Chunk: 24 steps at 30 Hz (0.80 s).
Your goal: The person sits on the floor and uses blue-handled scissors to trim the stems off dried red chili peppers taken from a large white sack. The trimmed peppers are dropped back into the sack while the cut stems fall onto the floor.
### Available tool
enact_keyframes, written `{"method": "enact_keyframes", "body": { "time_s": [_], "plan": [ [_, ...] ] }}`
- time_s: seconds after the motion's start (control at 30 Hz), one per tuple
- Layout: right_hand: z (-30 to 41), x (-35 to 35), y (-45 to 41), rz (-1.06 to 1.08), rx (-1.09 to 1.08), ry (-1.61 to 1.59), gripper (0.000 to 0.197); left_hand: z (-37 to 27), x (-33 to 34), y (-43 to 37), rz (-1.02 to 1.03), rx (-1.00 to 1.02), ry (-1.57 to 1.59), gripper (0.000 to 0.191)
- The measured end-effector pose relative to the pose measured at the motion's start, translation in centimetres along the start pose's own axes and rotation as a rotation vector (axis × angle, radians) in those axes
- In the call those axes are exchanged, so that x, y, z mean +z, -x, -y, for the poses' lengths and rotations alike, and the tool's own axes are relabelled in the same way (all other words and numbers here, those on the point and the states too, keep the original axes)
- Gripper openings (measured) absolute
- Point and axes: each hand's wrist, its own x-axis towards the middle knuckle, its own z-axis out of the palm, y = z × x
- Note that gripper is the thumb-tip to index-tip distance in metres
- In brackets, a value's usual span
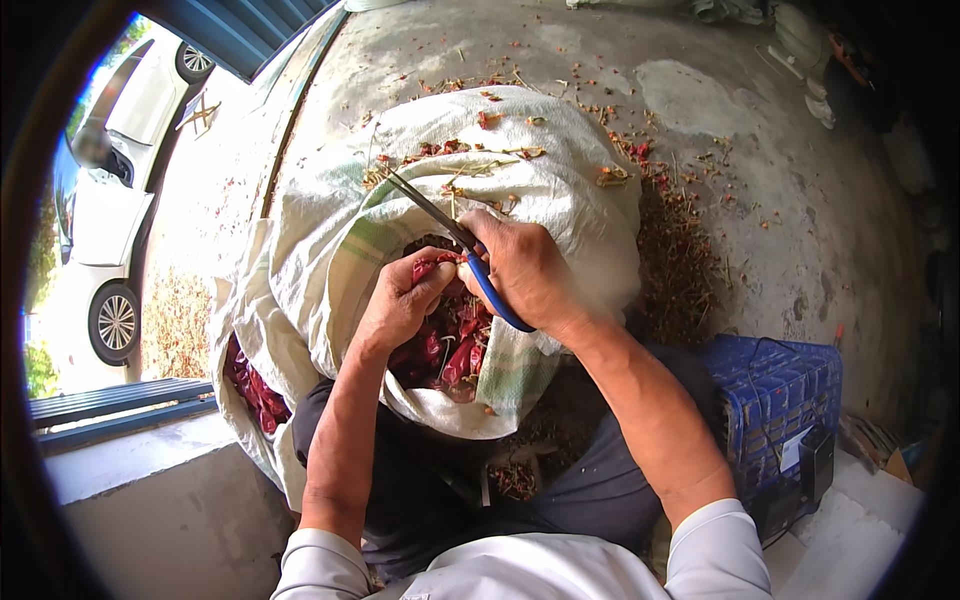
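Between the thumb and fingers of my left hand [405, 296] is a dried red chili pepper [427, 268]. My right hand [525, 266] grips blue-handled scissors [491, 289], their dark blades pointing up and left, away from me. Both hands meet above the mouth of a white woven sack [517, 394] with green stripes. Inside it lie many dried red chilies [450, 352]. My right fingertips come close to the pepper's end; whether they touch it I cannot tell. Stems and cut bits [487, 165] are scattered over the sack's folded top.
A second sack [251, 322] with red chilies leans at the left. A blue plastic crate [780, 382] with a cable and a black device [816, 461] stands at my right. Trimmed stems [679, 255] pile on the concrete floor. A white car [112, 225] is outside, left.
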Motion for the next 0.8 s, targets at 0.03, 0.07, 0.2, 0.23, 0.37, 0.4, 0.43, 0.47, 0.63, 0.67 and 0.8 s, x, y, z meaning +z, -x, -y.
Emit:
{"method": "enact_keyframes", "body": {
  "time_s": [0.03,0.07,0.2,0.23,0.37,0.4,0.43,0.47,0.63,0.67,0.8],
  "plan": [
    [0.2,-0.1,0.0,0.025,-0.005,-0.009,0.023,-0.1,-0.3,0.2,0.018,0.001,0.008,0.021],
    [0.1,0.1,0.1,0.006,-0.018,-0.016,0.023,-0.3,-0.4,0.3,0.035,0.003,0.017,0.021],
    [0.1,0.7,0.3,-0.099,0.035,-0.108,0.021,-0.7,0.1,0.5,0.043,0.054,0.162,0.02],
    [0.0,0.9,0.3,-0.129,0.065,-0.147,0.021,-0.4,0.2,0.4,0.039,0.085,0.172,0.02],
    [0.1,1.2,0.2,-0.095,0.541,-0.713,0.021,-0.3,0.2,0.3,-0.012,0.167,0.002,0.018],
    [0.2,1.1,0.2,-0.096,0.626,-0.847,0.02,-0.3,0.2,0.4,-0.022,0.193,-0.038,0.019],
    [0.2,1.0,0.2,-0.096,0.712,-0.98,0.019,-0.2,0.2,0.4,-0.032,0.22,-0.077,0.019],
    [0.1,1.1,0.3,-0.086,0.736,-1.005,0.019,0.0,0.3,0.5,-0.042,0.247,-0.117,0.02],
    [0.1,1.2,-0.2,-0.065,0.755,-0.926,0.021,0.0,0.3,0.7,-0.028,0.115,0.068,0.022],
    [0.2,1.1,-0.2,-0.05,0.726,-0.777,0.024,0.0,0.3,0.7,-0.032,0.087,0.113,0.022],
    [-0.3,0.5,0.1,-0.13,0.313,-0.178,0.025,-0.1,-0.3,0.4,-0.061,0.069,0.199,0.022]
  ]
}}
